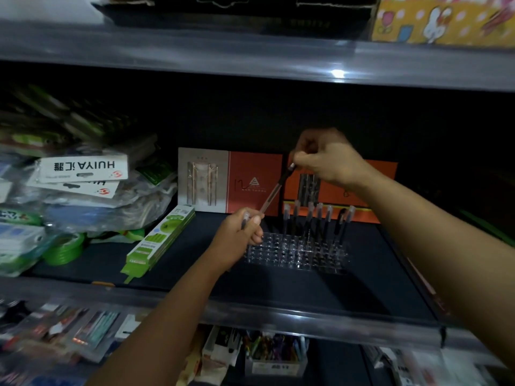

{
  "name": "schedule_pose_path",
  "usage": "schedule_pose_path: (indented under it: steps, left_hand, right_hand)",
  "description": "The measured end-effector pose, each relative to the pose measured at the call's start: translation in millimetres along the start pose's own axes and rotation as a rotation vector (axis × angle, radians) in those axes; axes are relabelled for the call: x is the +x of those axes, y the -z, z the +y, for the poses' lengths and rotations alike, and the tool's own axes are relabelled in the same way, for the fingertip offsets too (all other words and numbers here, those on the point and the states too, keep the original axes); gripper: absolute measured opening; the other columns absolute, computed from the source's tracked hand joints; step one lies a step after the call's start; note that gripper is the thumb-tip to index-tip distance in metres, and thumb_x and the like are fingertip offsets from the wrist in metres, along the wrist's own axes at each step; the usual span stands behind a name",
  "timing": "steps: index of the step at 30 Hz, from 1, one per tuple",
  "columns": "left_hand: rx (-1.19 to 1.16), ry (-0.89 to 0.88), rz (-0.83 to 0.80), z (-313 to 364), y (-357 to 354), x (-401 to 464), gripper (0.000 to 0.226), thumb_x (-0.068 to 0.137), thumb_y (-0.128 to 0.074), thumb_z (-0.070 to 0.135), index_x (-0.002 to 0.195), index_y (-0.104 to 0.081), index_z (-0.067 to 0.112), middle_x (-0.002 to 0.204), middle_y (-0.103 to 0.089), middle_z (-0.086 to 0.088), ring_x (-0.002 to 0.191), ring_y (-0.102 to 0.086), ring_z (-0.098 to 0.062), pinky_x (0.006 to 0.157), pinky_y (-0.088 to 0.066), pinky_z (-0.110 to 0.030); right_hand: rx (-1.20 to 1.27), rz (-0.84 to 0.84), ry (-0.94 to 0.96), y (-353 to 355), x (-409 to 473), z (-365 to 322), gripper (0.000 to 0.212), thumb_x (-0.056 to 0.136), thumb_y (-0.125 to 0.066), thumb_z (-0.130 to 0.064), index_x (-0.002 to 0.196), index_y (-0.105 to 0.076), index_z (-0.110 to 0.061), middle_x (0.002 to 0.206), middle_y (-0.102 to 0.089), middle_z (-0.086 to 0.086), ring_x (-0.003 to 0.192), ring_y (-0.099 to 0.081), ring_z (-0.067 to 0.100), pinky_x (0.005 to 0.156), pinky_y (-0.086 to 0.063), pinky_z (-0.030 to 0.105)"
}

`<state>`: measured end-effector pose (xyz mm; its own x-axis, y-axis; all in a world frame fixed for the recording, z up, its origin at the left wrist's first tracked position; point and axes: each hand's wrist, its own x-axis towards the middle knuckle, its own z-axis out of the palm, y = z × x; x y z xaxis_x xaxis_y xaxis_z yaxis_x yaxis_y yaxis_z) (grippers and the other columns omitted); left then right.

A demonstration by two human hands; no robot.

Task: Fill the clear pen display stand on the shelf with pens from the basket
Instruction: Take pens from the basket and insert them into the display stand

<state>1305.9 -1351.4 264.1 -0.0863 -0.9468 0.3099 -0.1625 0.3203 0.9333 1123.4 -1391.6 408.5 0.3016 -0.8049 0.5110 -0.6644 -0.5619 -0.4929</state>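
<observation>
On a dim shop shelf (320, 299), packets of stationery (80, 174) pile up at far left beside a green pen pack (158, 240). Left hand (239, 232) is curled shut around a capped pen (245, 220), just left of the clear display stand (296, 253). Right hand (326, 157), raised above the stand, pinches the top of a second pen (276, 190) slanting down toward the left hand. Seven pens (317, 218) stand upright along the stand's back row, before orange boxes (337, 188).
</observation>
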Motion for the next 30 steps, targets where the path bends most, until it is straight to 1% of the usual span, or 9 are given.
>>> schedule_pose_path:
  steps: [2, 5, 8, 10, 12, 16, 21, 27, 30]
  left_hand:
    - [0.015, 0.008, 0.016, -2.3, 2.1, 0.7, 0.015, 0.099, -0.041, 0.013, 0.097, -0.055, 0.021, 0.077, -0.059, -0.004, 0.069, -0.057, -0.013, 0.064, -0.049, -0.020]
    - [0.031, 0.008, 0.046, -4.6, 4.3, 2.3, 0.016, 0.099, -0.041, 0.014, 0.100, -0.055, 0.020, 0.076, -0.059, -0.003, 0.069, -0.057, -0.013, 0.064, -0.048, -0.020]
    - [0.044, -0.002, 0.055, -4.1, 4.0, 4.4, 0.015, 0.099, -0.041, 0.013, 0.098, -0.055, 0.018, 0.074, -0.058, -0.002, 0.066, -0.056, -0.012, 0.060, -0.047, -0.016]
    - [0.045, -0.012, 0.052, -3.1, 3.2, 5.3, 0.016, 0.099, -0.041, 0.013, 0.096, -0.056, 0.019, 0.073, -0.058, -0.002, 0.065, -0.055, -0.012, 0.059, -0.046, -0.016]
    - [0.045, -0.020, 0.045, -3.0, 2.4, 6.0, 0.018, 0.099, -0.041, 0.013, 0.094, -0.056, 0.022, 0.073, -0.058, -0.002, 0.065, -0.055, -0.012, 0.061, -0.046, -0.019]
    - [0.032, -0.025, 0.038, -4.4, 2.4, 7.6, 0.018, 0.099, -0.042, 0.013, 0.094, -0.057, 0.022, 0.073, -0.058, -0.002, 0.066, -0.055, -0.014, 0.064, -0.047, -0.025]
    - [0.017, -0.027, 0.031, -6.7, 3.4, 8.6, 0.018, 0.099, -0.042, 0.013, 0.093, -0.057, 0.022, 0.072, -0.057, -0.002, 0.066, -0.055, -0.013, 0.064, -0.047, -0.024]
    - [0.023, -0.033, 0.030, -9.3, 4.7, 10.4, 0.016, 0.099, -0.042, 0.013, 0.095, -0.057, 0.019, 0.073, -0.057, -0.002, 0.065, -0.054, -0.014, 0.064, -0.046, -0.024]
    - [0.024, -0.030, 0.027, -10.8, 4.4, 10.6, 0.016, 0.099, -0.042, 0.013, 0.096, -0.057, 0.018, 0.073, -0.057, -0.002, 0.065, -0.054, -0.014, 0.064, -0.046, -0.024]
  right_hand:
    - [-0.004, -0.005, -0.024, 1.6, 1.0, 2.1, 0.012, 0.085, -0.064, -0.017, 0.086, -0.065, -0.004, 0.083, -0.066, 0.021, 0.067, -0.054, 0.020, 0.060, -0.042, 0.031]
    - [-0.043, -0.032, -0.035, -0.2, 1.6, 6.3, 0.012, 0.087, -0.064, -0.016, 0.087, -0.064, -0.004, 0.079, -0.063, 0.014, 0.067, -0.054, 0.019, 0.060, -0.042, 0.031]
    - [-0.115, -0.093, -0.012, -7.2, 0.9, 11.1, 0.012, 0.088, -0.063, -0.017, 0.080, -0.060, -0.009, 0.070, -0.057, 0.006, 0.060, -0.051, 0.015, 0.055, -0.040, 0.028]
    - [-0.169, -0.131, 0.009, -13.8, 0.1, 13.3, 0.017, 0.089, -0.062, -0.019, 0.076, -0.057, -0.010, 0.064, -0.052, 0.001, 0.054, -0.046, 0.013, 0.050, -0.036, 0.027]
    - [-0.212, -0.157, 0.032, -20.6, 0.7, 16.5, 0.019, 0.090, -0.062, -0.019, 0.078, -0.058, -0.005, 0.063, -0.051, 0.002, 0.052, -0.043, 0.012, 0.049, -0.033, 0.027]
    - [-0.254, -0.207, 0.058, -34.3, 3.1, 25.7, 0.020, 0.091, -0.061, -0.020, 0.082, -0.059, -0.002, 0.072, -0.058, 0.011, 0.060, -0.047, 0.016, 0.055, -0.038, 0.030]
    - [-0.260, -0.254, 0.051, -45.5, 3.3, 31.3, 0.017, 0.092, -0.059, -0.022, 0.083, -0.056, -0.008, 0.068, -0.052, 0.000, 0.055, -0.044, 0.011, 0.049, -0.033, 0.027]
    - [-0.231, -0.317, 0.051, -45.8, 3.8, 27.8, 0.019, 0.093, -0.060, -0.022, 0.077, -0.051, -0.015, 0.062, -0.050, -0.005, 0.052, -0.046, 0.012, 0.049, -0.036, 0.027]
    - [-0.220, -0.323, 0.040, -47.1, 1.7, 28.7, 0.017, 0.094, -0.059, -0.023, 0.081, -0.055, -0.012, 0.062, -0.053, -0.003, 0.051, -0.049, 0.014, 0.047, -0.039, 0.029]
